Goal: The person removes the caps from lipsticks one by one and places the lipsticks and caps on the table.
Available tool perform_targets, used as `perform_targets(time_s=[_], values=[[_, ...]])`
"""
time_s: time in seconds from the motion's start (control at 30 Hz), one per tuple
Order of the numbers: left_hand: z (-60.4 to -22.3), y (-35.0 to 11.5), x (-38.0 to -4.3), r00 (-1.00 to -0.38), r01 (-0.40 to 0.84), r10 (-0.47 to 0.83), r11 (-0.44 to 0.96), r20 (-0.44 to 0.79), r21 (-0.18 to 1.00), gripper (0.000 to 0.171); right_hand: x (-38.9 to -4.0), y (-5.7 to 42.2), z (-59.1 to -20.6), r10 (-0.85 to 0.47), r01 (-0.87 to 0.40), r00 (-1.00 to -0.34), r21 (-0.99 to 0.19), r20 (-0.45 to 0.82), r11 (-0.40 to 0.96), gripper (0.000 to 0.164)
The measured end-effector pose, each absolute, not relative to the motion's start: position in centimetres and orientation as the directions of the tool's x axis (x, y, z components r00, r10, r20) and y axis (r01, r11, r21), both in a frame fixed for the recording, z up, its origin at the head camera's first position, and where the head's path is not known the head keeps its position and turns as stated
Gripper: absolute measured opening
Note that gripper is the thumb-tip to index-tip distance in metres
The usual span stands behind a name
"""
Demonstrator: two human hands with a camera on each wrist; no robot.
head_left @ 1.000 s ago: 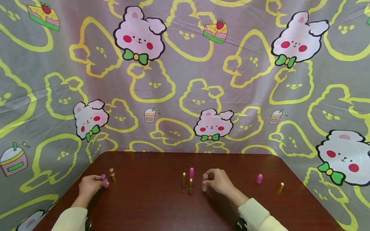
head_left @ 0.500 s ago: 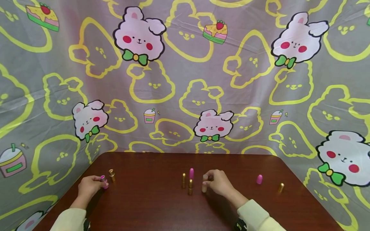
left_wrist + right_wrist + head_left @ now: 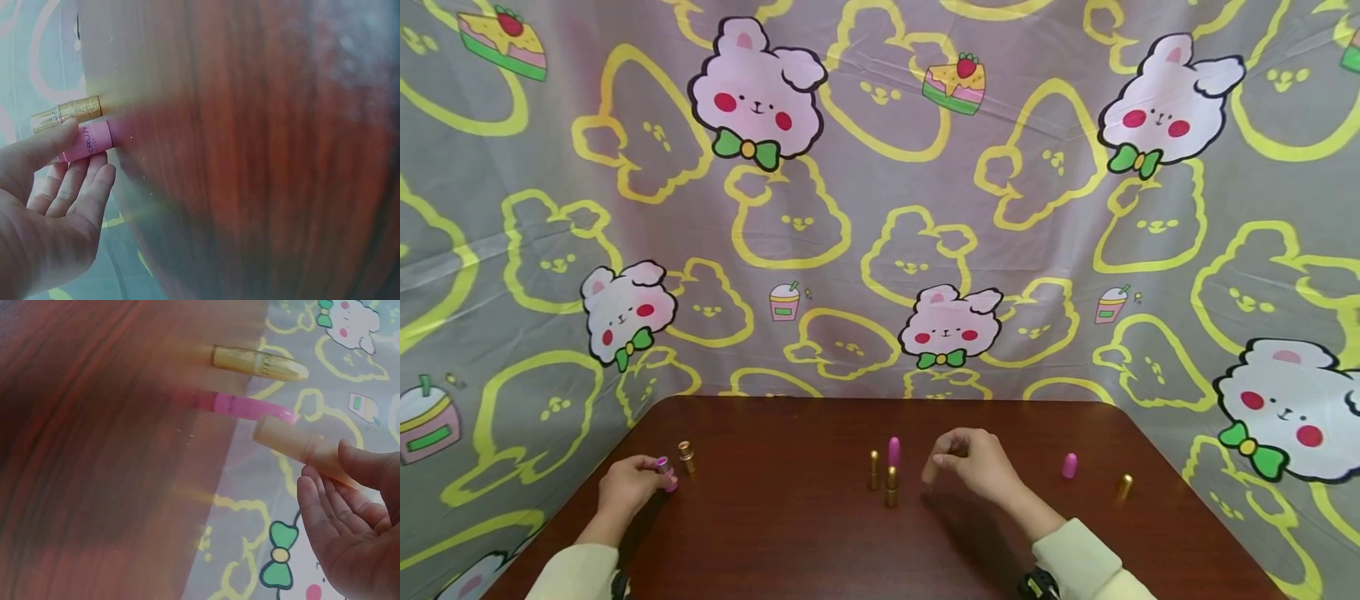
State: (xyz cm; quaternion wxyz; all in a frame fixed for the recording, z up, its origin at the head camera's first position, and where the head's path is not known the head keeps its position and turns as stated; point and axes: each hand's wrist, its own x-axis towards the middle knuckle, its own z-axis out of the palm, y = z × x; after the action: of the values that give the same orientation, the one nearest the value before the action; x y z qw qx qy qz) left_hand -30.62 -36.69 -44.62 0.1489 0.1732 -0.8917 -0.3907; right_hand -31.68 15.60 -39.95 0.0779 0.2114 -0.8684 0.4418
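Note:
At the left of the table my left hand [image 3: 625, 490] pinches a pink lipstick tube [image 3: 667, 475] between thumb and fingers. Its capless top shows in the head view, and dark lettering marks the pink tube [image 3: 89, 141] in the left wrist view. A capless gold lipstick tube [image 3: 687, 457] stands just beyond it. Right of centre, my right hand [image 3: 983, 465] pinches a beige lipstick tube [image 3: 930, 472] by its upper part. The beige tube [image 3: 290, 440] is tilted and off the table in the right wrist view. My fingers hide part of its top.
Left of my right hand stand a pink lipstick [image 3: 894, 452], a gold lipstick [image 3: 874, 471] and a nearer gold lipstick [image 3: 891, 487]. Toward the right edge are a pink cap [image 3: 1070, 466] and a gold cap [image 3: 1124, 487]. A patterned curtain [image 3: 850, 192] hangs behind the brown table [image 3: 775, 517].
My right hand has raised the beige lipstick tube from the table, and it now tilts. The left hand keeps its hold on the pink tube. The head view has shifted slightly.

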Motion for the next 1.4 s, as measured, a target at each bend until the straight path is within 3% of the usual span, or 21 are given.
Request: perform_targets(time_s=[0.23, 0.73, 0.97, 1.4], values=[[-44.5, -36.4, -30.6, -0.894, -0.180, -0.423, 0.641, 0.147, 0.746, 0.027, -31.5, 16.1, -38.6, -0.194, -0.366, -0.931, -0.790, 0.310, 0.492, 0.006], [-44.4, -36.4, -30.6, -0.900, -0.159, -0.401, 0.667, 0.170, 0.728, 0.024, -30.9, 16.9, -36.2, -0.140, -0.252, -0.966, -0.916, 0.218, 0.312, 0.015], [-44.0, -36.5, -30.3, -0.898, -0.189, -0.420, 0.635, 0.130, 0.749, 0.045, -30.5, 17.2, -35.6, -0.143, -0.249, -0.965, -0.937, 0.220, 0.246, 0.022], [-41.6, -34.7, -29.5, -0.868, -0.123, -0.445, 0.625, 0.222, 0.771, 0.072, -29.9, 17.2, -34.3, -0.119, -0.248, -0.963, -0.968, 0.242, 0.038, 0.036]])
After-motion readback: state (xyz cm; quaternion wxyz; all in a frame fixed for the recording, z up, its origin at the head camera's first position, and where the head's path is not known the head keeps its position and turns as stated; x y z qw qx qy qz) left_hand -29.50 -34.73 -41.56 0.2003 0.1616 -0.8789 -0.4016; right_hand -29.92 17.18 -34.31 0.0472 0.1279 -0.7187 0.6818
